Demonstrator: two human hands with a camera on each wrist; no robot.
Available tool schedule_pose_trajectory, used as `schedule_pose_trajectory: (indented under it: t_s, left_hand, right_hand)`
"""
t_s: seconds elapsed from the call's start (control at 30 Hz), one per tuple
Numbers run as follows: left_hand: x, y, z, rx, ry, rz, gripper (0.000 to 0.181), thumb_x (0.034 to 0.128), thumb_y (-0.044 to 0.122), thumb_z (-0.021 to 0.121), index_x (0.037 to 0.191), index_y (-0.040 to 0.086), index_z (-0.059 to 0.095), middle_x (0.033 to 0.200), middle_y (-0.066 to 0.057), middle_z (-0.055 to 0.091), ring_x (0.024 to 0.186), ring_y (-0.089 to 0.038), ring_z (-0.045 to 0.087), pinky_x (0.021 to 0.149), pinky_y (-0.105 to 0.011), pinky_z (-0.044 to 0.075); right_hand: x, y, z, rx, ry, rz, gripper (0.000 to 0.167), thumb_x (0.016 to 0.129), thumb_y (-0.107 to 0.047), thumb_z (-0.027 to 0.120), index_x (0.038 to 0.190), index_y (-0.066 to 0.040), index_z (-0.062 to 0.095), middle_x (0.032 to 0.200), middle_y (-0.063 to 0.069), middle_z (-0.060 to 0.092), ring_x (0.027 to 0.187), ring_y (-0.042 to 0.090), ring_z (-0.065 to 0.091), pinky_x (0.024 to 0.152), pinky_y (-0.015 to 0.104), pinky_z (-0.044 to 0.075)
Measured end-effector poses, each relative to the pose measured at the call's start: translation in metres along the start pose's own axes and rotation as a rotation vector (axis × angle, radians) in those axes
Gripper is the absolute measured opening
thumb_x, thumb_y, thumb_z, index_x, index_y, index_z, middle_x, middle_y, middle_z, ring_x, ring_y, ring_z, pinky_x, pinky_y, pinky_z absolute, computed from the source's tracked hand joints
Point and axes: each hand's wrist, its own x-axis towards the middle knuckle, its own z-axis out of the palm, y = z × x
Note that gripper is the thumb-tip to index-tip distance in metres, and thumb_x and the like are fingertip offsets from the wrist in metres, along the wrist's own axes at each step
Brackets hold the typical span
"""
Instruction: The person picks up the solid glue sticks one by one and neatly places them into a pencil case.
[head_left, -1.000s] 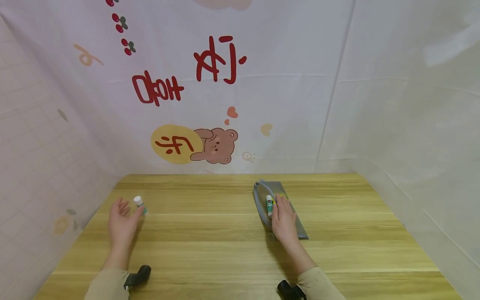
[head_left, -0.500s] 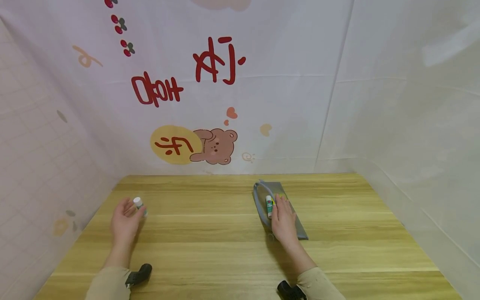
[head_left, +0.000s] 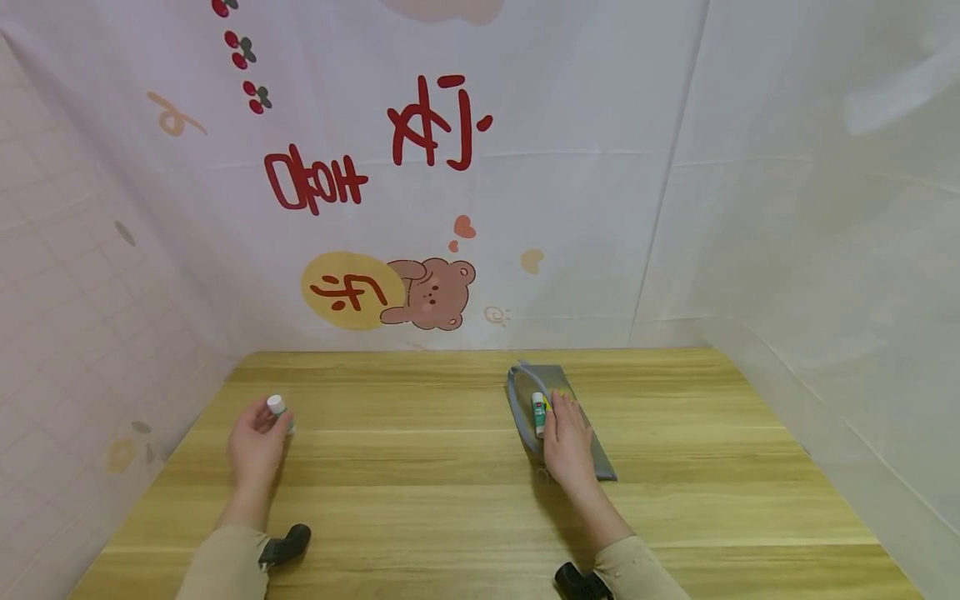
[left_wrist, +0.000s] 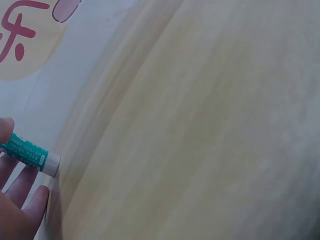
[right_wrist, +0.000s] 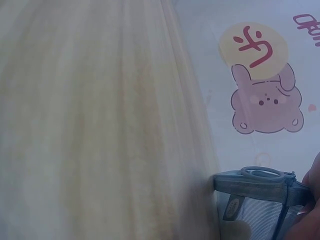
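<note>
On the left of the table, my left hand (head_left: 257, 446) pinches a glue stick (head_left: 277, 407) with a white cap, thumb on one side and fingers on the other. Its green label (left_wrist: 27, 151) shows in the left wrist view, with one end close to the tabletop. Right of centre lies a grey zip pouch (head_left: 603, 467) with its mouth spread apart. My right hand (head_left: 567, 442) holds the pouch by its side. A second glue stick (head_left: 538, 414), green with a white cap, lies within the pouch's mouth. Mesh (right_wrist: 260, 215) on the pouch shows in the right wrist view.
Something yellow (head_left: 548, 404) shows beside the second glue stick, partly hidden by my right hand. The wood-grain table (head_left: 420, 467) meets a white printed curtain (head_left: 570, 192) at its back edge. More curtain hangs along both sides.
My left hand has shifted slightly right, and its fingers have come in around the glue stick. The right hand and the pouch stay where they were.
</note>
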Motion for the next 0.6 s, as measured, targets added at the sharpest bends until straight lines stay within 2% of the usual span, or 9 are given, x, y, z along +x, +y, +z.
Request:
schedule_pose_trajectory:
  t_s: [0.17,0.27,0.33,0.47,0.6]
  left_hand:
    - [-0.0009,0.0004,0.0016,0.015,0.017,-0.007,0.05,0.0972,0.016,0.063,0.14,-0.004,0.048,0.137,-0.025,0.054,0.12,-0.035,0.054,0.1,-0.035,0.047]
    - [-0.0013,0.0006,0.0021,0.021,0.032,-0.004,0.047,0.0975,0.015,0.062,0.138,-0.004,0.05,0.135,-0.024,0.056,0.117,-0.033,0.055,0.101,-0.038,0.047]
    - [-0.0011,0.0002,0.0024,0.029,0.042,0.001,0.045,0.0974,0.015,0.062,0.137,-0.004,0.052,0.134,-0.024,0.057,0.116,-0.032,0.056,0.099,-0.036,0.047]
    - [-0.0005,-0.0009,0.0028,0.033,0.055,0.014,0.043,0.0968,0.014,0.063,0.134,-0.004,0.054,0.131,-0.024,0.059,0.114,-0.031,0.057,0.09,-0.021,0.048]
    - [-0.0003,-0.0013,0.003,0.034,0.058,0.029,0.042,0.0963,0.015,0.065,0.132,-0.004,0.056,0.129,-0.024,0.06,0.107,-0.024,0.057,0.079,-0.01,0.042]
  right_hand:
    - [-0.0003,0.0005,-0.0001,0.007,0.001,-0.001,0.043,0.106,-0.01,0.039,0.144,0.011,0.04,0.149,0.034,0.034,0.14,0.052,0.024,0.103,0.08,0.012]
    - [-0.0002,0.0003,-0.0006,0.011,0.0,-0.001,0.044,0.106,-0.01,0.039,0.144,0.011,0.039,0.149,0.035,0.033,0.14,0.053,0.023,0.103,0.081,0.011]
    - [-0.0003,0.0,-0.001,0.013,0.001,-0.001,0.044,0.106,-0.011,0.04,0.144,0.011,0.039,0.149,0.035,0.033,0.14,0.052,0.024,0.103,0.08,0.011]
    - [-0.0006,0.0003,-0.0009,0.007,0.001,-0.002,0.044,0.106,-0.01,0.04,0.144,0.011,0.039,0.149,0.035,0.033,0.14,0.053,0.024,0.103,0.081,0.012]
    - [0.0003,0.0009,-0.0011,0.007,-0.003,-0.005,0.044,0.105,-0.008,0.039,0.144,0.012,0.039,0.149,0.036,0.032,0.14,0.053,0.023,0.102,0.081,0.011]
